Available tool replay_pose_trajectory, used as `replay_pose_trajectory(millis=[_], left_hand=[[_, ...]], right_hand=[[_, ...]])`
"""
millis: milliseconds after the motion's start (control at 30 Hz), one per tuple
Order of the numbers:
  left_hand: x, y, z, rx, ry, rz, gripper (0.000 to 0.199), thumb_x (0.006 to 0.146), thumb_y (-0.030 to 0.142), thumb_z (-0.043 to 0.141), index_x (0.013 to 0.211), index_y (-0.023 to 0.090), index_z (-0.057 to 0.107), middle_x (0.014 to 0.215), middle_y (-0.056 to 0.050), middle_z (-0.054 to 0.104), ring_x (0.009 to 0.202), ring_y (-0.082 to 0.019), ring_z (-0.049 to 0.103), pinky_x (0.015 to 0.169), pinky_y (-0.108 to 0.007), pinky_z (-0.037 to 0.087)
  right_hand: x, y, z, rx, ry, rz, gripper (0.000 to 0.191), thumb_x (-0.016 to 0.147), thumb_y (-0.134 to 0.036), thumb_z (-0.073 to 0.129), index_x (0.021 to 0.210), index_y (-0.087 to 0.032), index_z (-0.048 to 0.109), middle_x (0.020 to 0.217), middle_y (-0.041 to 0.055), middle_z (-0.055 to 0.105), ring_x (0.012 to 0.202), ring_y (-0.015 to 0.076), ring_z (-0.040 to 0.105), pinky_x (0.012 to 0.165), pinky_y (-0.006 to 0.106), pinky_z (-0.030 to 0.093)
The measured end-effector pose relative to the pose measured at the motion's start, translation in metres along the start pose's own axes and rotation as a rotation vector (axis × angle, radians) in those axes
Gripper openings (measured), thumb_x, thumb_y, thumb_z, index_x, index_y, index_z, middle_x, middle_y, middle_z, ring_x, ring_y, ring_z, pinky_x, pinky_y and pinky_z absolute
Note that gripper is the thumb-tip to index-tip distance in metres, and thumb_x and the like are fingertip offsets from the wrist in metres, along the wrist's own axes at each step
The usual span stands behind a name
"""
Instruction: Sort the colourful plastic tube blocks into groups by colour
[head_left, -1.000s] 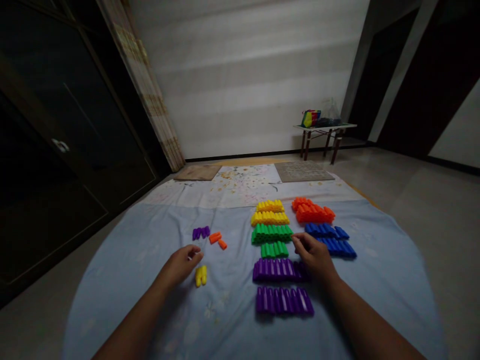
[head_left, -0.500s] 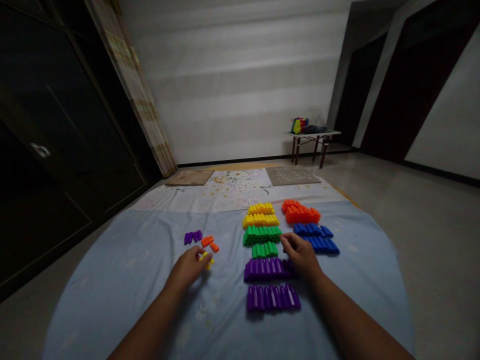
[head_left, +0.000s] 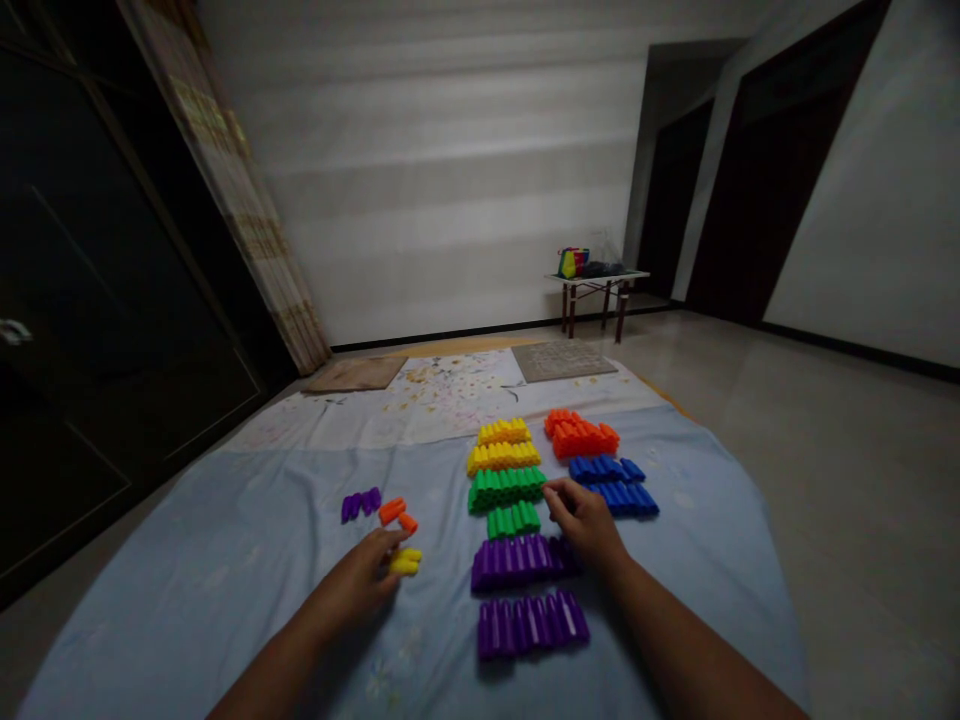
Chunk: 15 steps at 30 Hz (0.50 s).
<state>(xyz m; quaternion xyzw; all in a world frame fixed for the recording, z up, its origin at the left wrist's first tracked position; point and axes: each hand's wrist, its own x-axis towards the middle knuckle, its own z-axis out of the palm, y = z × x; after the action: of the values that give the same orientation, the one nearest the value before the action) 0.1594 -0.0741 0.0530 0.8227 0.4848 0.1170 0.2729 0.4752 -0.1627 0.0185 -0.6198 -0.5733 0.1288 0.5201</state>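
My left hand (head_left: 369, 577) is at the left, its fingers apart around a few yellow pieces (head_left: 406, 562) that lie on the cloth. Just beyond it are orange pieces (head_left: 392, 511) and a short row of purple pieces (head_left: 361, 504). My right hand (head_left: 583, 515) has its thumb and forefinger pressed together at the right end of the stacked green pieces (head_left: 508, 486); what they hold, if anything, is hidden. Nearby lie a smaller green row (head_left: 514, 520), purple rows (head_left: 517, 562), yellow stacks (head_left: 503, 457), orange stacks (head_left: 585, 438) and blue stacks (head_left: 626, 498).
A light blue cloth (head_left: 247, 560) covers the near part of the table. Farther off lie a brown board (head_left: 358, 374) and a grey patterned mat (head_left: 564, 360). A small table (head_left: 637, 274) with bags stands by the wall.
The view has turned slightly to the right. My left hand has opened around the yellow pieces, which now lie side by side. My right hand remains beside the green stack.
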Motion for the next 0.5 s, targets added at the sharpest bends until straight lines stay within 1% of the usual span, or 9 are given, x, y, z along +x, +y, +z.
replay_pose_trajectory(millis=[67, 133, 200, 233, 300, 367, 400, 467, 500], left_hand=[[0.001, 0.005, 0.002, 0.053, 0.005, -0.026, 0.048, 0.068, 0.036, 0.052, 0.112, 0.017, 0.055, 0.095, -0.007, 0.062, 0.080, -0.018, 0.058, 0.076, -0.030, 0.044], [0.004, 0.008, 0.004, 0.116, 0.025, -0.085, 0.048, 0.072, 0.044, 0.048, 0.114, 0.020, 0.054, 0.085, -0.004, 0.062, 0.073, -0.017, 0.058, 0.068, -0.029, 0.043], [0.007, 0.009, 0.008, 0.165, 0.034, -0.140, 0.050, 0.074, 0.050, 0.045, 0.114, 0.022, 0.053, 0.081, -0.002, 0.062, 0.071, -0.017, 0.059, 0.065, -0.028, 0.042], [0.009, 0.007, 0.010, 0.181, 0.040, -0.151, 0.051, 0.073, 0.053, 0.045, 0.114, 0.022, 0.053, 0.084, -0.003, 0.063, 0.073, -0.018, 0.060, 0.066, -0.029, 0.042], [0.014, 0.003, 0.012, 0.184, 0.053, -0.119, 0.055, 0.072, 0.054, 0.047, 0.115, 0.021, 0.053, 0.103, -0.007, 0.062, 0.085, -0.020, 0.060, 0.074, -0.031, 0.044], [0.018, -0.002, 0.011, 0.168, 0.045, -0.047, 0.058, 0.070, 0.051, 0.051, 0.119, 0.019, 0.050, 0.123, -0.010, 0.053, 0.103, -0.023, 0.055, 0.086, -0.033, 0.042], [0.020, -0.005, 0.010, 0.161, 0.022, -0.011, 0.059, 0.069, 0.047, 0.053, 0.121, 0.019, 0.049, 0.129, -0.010, 0.049, 0.111, -0.023, 0.051, 0.091, -0.033, 0.040], [0.023, -0.008, 0.006, 0.154, -0.042, 0.040, 0.057, 0.066, 0.036, 0.056, 0.121, 0.021, 0.050, 0.133, -0.009, 0.046, 0.121, -0.023, 0.044, 0.099, -0.033, 0.035], [0.024, -0.009, 0.004, 0.151, -0.071, 0.053, 0.055, 0.065, 0.031, 0.056, 0.119, 0.021, 0.052, 0.132, -0.008, 0.047, 0.121, -0.022, 0.044, 0.100, -0.032, 0.034]], right_hand=[[0.000, 0.000, 0.001, -0.005, 0.004, 0.001, 0.031, 0.086, -0.039, 0.043, 0.085, -0.016, 0.063, 0.057, -0.0001, 0.059, 0.053, 0.0127, 0.056, 0.052, 0.022, 0.041], [0.000, -0.001, 0.001, -0.002, 0.005, 0.000, 0.031, 0.086, -0.039, 0.042, 0.084, -0.016, 0.063, 0.057, -0.0004, 0.059, 0.052, 0.0124, 0.055, 0.052, 0.022, 0.041], [0.000, -0.001, 0.001, 0.004, 0.004, -0.001, 0.031, 0.086, -0.039, 0.042, 0.084, -0.016, 0.063, 0.057, -0.0006, 0.058, 0.052, 0.0122, 0.054, 0.051, 0.022, 0.041], [0.001, -0.001, 0.001, 0.005, 0.005, 0.000, 0.031, 0.086, -0.039, 0.042, 0.084, -0.016, 0.063, 0.057, -0.0007, 0.058, 0.052, 0.0122, 0.054, 0.051, 0.022, 0.041], [0.001, -0.002, 0.000, 0.000, 0.006, 0.001, 0.031, 0.086, -0.038, 0.042, 0.084, -0.016, 0.063, 0.057, -0.0007, 0.058, 0.052, 0.0122, 0.054, 0.051, 0.022, 0.040], [0.002, -0.002, -0.001, -0.013, 0.008, -0.002, 0.030, 0.086, -0.038, 0.042, 0.084, -0.016, 0.063, 0.057, -0.0007, 0.059, 0.052, 0.0120, 0.054, 0.051, 0.022, 0.040], [0.003, -0.002, -0.001, -0.021, 0.009, -0.004, 0.029, 0.086, -0.037, 0.042, 0.083, -0.016, 0.062, 0.057, -0.0008, 0.059, 0.052, 0.0119, 0.054, 0.051, 0.022, 0.039], [0.004, -0.001, -0.002, -0.032, 0.013, -0.006, 0.029, 0.087, -0.037, 0.042, 0.083, -0.017, 0.062, 0.057, -0.0008, 0.059, 0.052, 0.0121, 0.054, 0.051, 0.022, 0.039], [0.004, -0.001, -0.002, -0.034, 0.014, -0.005, 0.029, 0.087, -0.037, 0.042, 0.083, -0.017, 0.062, 0.058, -0.0007, 0.059, 0.052, 0.0122, 0.054, 0.051, 0.022, 0.038]])
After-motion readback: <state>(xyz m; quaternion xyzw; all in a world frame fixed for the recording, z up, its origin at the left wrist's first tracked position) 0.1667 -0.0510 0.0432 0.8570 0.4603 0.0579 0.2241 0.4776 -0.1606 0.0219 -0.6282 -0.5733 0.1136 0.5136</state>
